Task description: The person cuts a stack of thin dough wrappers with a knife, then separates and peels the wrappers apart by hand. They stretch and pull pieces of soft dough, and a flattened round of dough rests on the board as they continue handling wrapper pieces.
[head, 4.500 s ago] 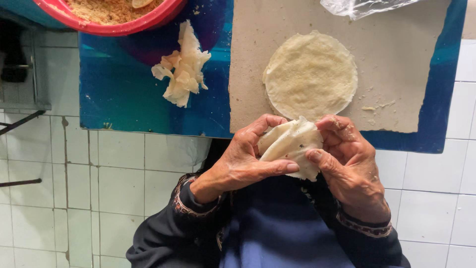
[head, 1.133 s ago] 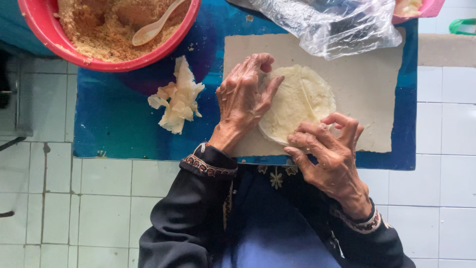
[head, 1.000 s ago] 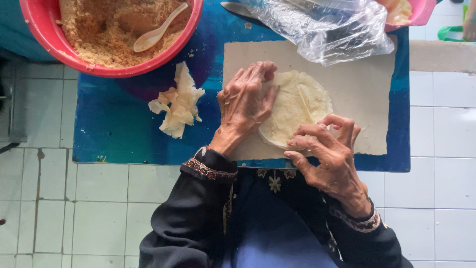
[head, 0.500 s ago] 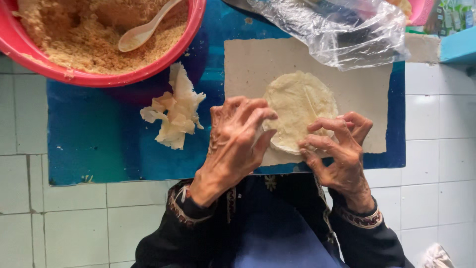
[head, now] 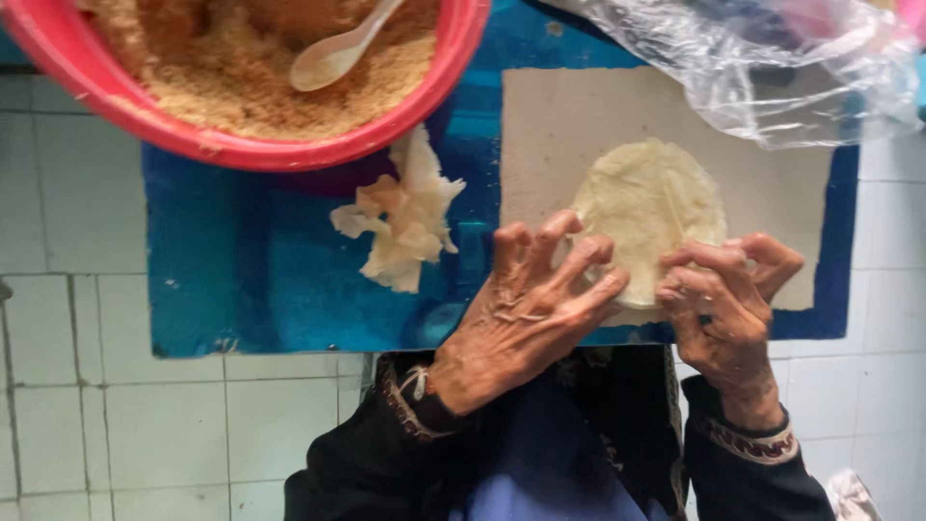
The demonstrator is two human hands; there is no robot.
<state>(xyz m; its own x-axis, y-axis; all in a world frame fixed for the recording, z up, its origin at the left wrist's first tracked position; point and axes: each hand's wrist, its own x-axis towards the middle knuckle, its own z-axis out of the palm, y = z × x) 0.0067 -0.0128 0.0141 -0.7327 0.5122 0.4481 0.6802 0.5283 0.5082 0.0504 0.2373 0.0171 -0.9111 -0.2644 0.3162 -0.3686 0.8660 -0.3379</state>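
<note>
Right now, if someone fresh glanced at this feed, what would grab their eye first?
Probably both hands: the left hand and the right hand press their fingertips on the near edge of a pale round wrapper lying on a beige board. Next, the big red bowl of brown crumbly filling at top left, a pale spoon resting in it. Between them, a crumpled wad of wrapper scraps sits on the blue surface.

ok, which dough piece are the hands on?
The flat round wrapper on the grey board, under both hands. The crumpled scrap pile sits untouched on the blue table.
</note>
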